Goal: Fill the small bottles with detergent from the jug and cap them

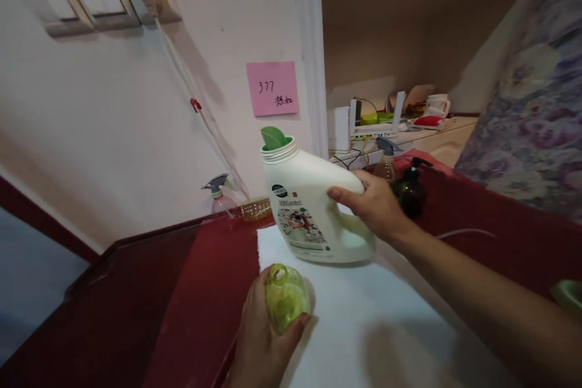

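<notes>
My right hand (pixel 375 203) is closed round the handle of a white detergent jug (pixel 304 206). The jug is uncapped, with a green spout at its open neck, and stands tilted on a white cloth (pixel 377 315). My left hand (pixel 259 339) is wrapped round a small clear green bottle (pixel 284 296) with an open mouth, held just in front of the jug near the cloth's left edge.
The cloth lies on a dark red table (pixel 200 291). Against the wall stand a pink spray bottle (pixel 220 197) and an amber bottle (pixel 255 208). Behind the jug are a dark pump bottle (pixel 410 189) and another spray bottle (pixel 385 160). A flowered fabric (pixel 531 115) hangs at right.
</notes>
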### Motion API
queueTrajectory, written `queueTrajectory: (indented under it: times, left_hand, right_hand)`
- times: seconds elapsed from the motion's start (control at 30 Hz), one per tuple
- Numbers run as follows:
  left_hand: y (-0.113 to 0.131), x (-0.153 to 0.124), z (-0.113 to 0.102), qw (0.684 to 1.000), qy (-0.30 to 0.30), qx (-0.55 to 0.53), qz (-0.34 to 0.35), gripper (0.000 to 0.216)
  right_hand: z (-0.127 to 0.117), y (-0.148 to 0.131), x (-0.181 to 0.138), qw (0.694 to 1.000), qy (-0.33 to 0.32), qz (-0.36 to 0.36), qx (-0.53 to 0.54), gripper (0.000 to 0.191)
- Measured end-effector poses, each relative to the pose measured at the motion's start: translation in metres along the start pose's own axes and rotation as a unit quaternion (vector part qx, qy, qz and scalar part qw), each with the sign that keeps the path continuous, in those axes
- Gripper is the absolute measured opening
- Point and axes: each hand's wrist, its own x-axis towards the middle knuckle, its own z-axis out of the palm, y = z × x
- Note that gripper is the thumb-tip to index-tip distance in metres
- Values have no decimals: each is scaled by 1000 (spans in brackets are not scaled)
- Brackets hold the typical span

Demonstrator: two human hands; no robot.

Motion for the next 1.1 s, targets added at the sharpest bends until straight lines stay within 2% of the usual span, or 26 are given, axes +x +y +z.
queueTrajectory:
  times: [0.13,0.23,0.37,0.47,0.6,0.73,0.83,0.9,1.0,1.1]
  left_hand:
    - [-2,0,3,1000,20,-12,13,75]
    - [-4,1,5,999,31,-13,17,76]
    - [-4,1,8,999,40,-21,10,77]
    - [-3,2,10,998,66,-15,6,77]
    - [-2,4,12,996,85,-15,6,74]
    - [0,5,11,996,85,-24,-3,77]
    - [4,6,7,997,71,-11,-13,79]
    - [7,7,4,998,67,-6,-14,76]
    - [7,9,-1,998,61,-1,-14,76]
    - [4,11,-2,999,30,12,-21,80]
  right_hand:
    - [31,25,5,998,22,12,49,63]
    - [44,39,5,997,24,16,65,64]
    - [49,48,3,998,1,5,58,62]
    - [44,48,2,999,-38,-13,36,61]
    - [12,47,8,991,-116,-60,-34,51]
    - [-54,51,13,967,-145,-58,-204,37]
    - [-102,59,6,907,-177,-14,-382,13]
    - [-121,66,-3,857,-202,13,-475,10]
    - [-130,81,-19,800,-236,35,-551,5]
    - [-129,98,-29,775,-257,38,-576,5]
